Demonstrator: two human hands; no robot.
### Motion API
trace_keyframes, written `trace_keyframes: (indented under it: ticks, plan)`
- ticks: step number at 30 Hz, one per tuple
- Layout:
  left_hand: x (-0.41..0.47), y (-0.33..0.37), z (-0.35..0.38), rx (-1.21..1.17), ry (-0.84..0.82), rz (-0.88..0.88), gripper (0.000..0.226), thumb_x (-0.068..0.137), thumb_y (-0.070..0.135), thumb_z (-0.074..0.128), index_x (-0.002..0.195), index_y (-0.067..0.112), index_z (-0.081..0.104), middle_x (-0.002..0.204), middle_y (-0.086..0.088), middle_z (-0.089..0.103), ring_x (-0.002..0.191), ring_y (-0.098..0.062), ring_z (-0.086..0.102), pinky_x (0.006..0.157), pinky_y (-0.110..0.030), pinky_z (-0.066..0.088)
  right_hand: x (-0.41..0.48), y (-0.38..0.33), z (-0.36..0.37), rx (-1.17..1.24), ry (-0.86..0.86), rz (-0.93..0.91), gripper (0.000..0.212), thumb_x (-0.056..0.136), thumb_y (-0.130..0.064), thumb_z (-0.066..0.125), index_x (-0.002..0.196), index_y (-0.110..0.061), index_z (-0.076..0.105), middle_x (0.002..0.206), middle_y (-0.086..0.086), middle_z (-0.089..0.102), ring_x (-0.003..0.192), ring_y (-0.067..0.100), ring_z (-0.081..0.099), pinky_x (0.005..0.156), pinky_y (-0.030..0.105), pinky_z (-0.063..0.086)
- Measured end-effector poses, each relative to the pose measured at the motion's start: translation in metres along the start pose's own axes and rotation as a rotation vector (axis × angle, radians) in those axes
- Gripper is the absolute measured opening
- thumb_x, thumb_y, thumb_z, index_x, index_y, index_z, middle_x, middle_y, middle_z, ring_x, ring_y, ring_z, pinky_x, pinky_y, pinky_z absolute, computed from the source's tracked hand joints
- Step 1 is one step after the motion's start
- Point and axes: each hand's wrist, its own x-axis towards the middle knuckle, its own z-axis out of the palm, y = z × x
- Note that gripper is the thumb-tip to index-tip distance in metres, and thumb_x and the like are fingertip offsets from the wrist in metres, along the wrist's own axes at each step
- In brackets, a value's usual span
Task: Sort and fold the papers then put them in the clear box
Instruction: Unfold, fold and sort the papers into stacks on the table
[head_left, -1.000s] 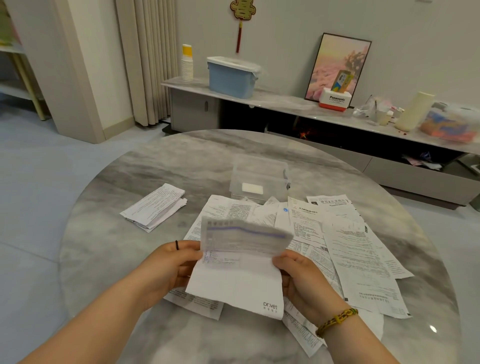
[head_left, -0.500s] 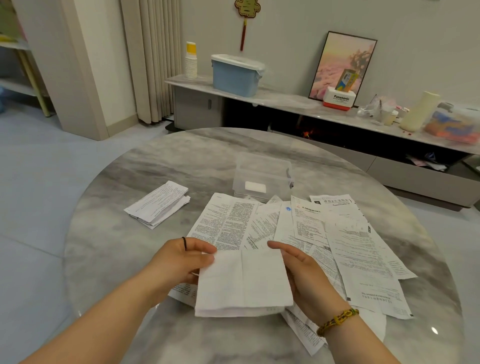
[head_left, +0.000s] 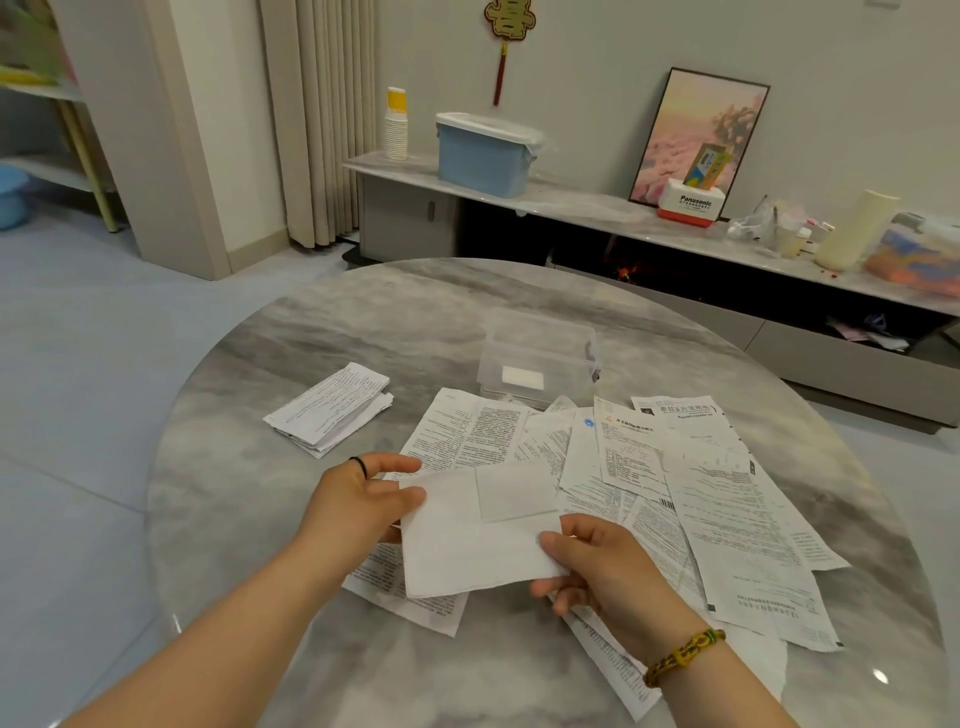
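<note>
I hold a folded white paper above the table's near side, its blank side up. My left hand pinches its left edge. My right hand pinches its lower right corner between thumb and fingers. Under and beyond it lies a spread of several unfolded printed papers. The clear box stands just behind them at the table's middle, with a small white folded piece inside. A stack of folded papers lies apart to the left.
The round grey marble table carries everything. Behind it runs a low cabinet with a blue lidded bin, paper cups, a framed picture and clutter. Tiled floor lies to the left.
The sheet's printed top half has been folded down, leaving a blank folded rectangle. My right hand slid from the top right edge to the lower right corner, and the paper turned slightly.
</note>
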Motion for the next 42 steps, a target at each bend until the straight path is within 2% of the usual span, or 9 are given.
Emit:
trace_keyframes:
  ticks: [7,11,15,18,23,27,33,37,42]
  plan:
    - [0.0,-0.001,-0.001,0.073,-0.041,-0.018,0.021,0.083,-0.004,0.06,0.082,0.017,0.06,0.066,-0.002,0.066,0.061,-0.013,0.063,0.045,-0.015,0.051,0.001,0.002,0.001,-0.031,0.04,-0.023,0.016,0.091,0.002,0.046,0.082,-0.002,0.059,0.054,0.007,0.064,0.04,0.011,0.057,0.036,0.016,0.042]
    - [0.0,0.003,-0.006,0.135,-0.052,-0.011,0.017,0.086,0.005,0.058,0.082,0.022,0.058,0.071,0.001,0.066,0.064,-0.012,0.063,0.052,-0.017,0.051,0.006,0.0,0.003,-0.038,0.081,-0.034,0.017,0.092,0.003,0.043,0.084,0.0,0.058,0.043,0.002,0.059,0.036,0.007,0.052,0.036,0.015,0.039]
    - [0.009,0.001,-0.029,0.297,0.077,0.009,0.009,0.092,0.016,0.051,0.088,0.021,0.057,0.085,0.002,0.065,0.076,-0.014,0.061,0.069,-0.024,0.045,0.021,-0.009,0.009,-0.009,0.143,-0.037,0.021,0.092,0.003,0.042,0.083,-0.003,0.059,0.042,0.002,0.056,0.033,0.005,0.049,0.033,0.015,0.036]
    - [0.016,-0.001,-0.053,0.552,0.205,0.036,0.019,0.092,0.019,0.049,0.109,0.02,0.06,0.11,-0.001,0.062,0.091,-0.014,0.054,0.084,-0.025,0.041,0.042,-0.019,0.02,-0.063,0.153,-0.056,0.025,0.092,0.005,0.04,0.081,-0.006,0.06,0.049,0.005,0.057,0.033,0.006,0.048,0.032,0.015,0.034]
    - [0.02,-0.001,-0.085,0.868,0.232,-0.002,0.034,0.095,0.02,0.043,0.129,0.02,0.046,0.139,0.001,0.041,0.114,-0.019,0.053,0.093,-0.027,0.042,0.087,-0.041,0.049,-0.249,0.111,-0.093,0.026,0.09,0.006,0.037,0.09,-0.011,0.057,0.068,0.005,0.056,0.053,0.012,0.048,0.042,0.016,0.035]
    - [0.026,-0.005,-0.1,1.011,0.193,-0.015,0.039,0.096,0.02,0.038,0.136,0.019,0.037,0.146,0.01,0.026,0.124,-0.014,0.045,0.099,-0.025,0.039,0.125,-0.062,0.079,-0.366,0.069,-0.141,0.03,0.089,0.009,0.033,0.099,-0.008,0.056,0.07,0.003,0.051,0.056,0.012,0.044,0.048,0.02,0.033]
    - [0.033,-0.016,-0.108,1.164,0.119,-0.013,0.05,0.097,0.022,0.032,0.145,0.025,0.018,0.155,0.008,0.005,0.142,-0.012,0.015,0.11,-0.021,0.022,0.175,-0.082,0.124,-0.508,0.009,-0.167,0.039,0.088,0.012,0.029,0.116,0.005,0.055,0.066,0.001,0.045,0.055,0.01,0.039,0.034,0.006,0.032]
    - [0.039,-0.019,-0.107,1.221,0.103,-0.002,0.052,0.097,0.027,0.033,0.146,0.027,0.015,0.156,0.006,0.0,0.144,-0.012,0.003,0.114,-0.023,0.01,0.203,-0.08,0.143,-0.614,0.026,-0.162,0.038,0.088,0.009,0.032,0.116,0.002,0.057,0.071,0.003,0.051,0.059,0.01,0.043,0.051,0.012,0.036]
    - [0.045,-0.02,-0.11,1.187,0.129,0.013,0.049,0.097,0.029,0.034,0.144,0.029,0.02,0.155,0.01,0.006,0.144,-0.01,0.006,0.114,-0.022,0.011,0.219,-0.068,0.146,-0.732,0.006,-0.16,0.039,0.086,0.008,0.033,0.114,-0.002,0.059,0.081,0.004,0.055,0.076,0.018,0.05,0.063,0.022,0.039]
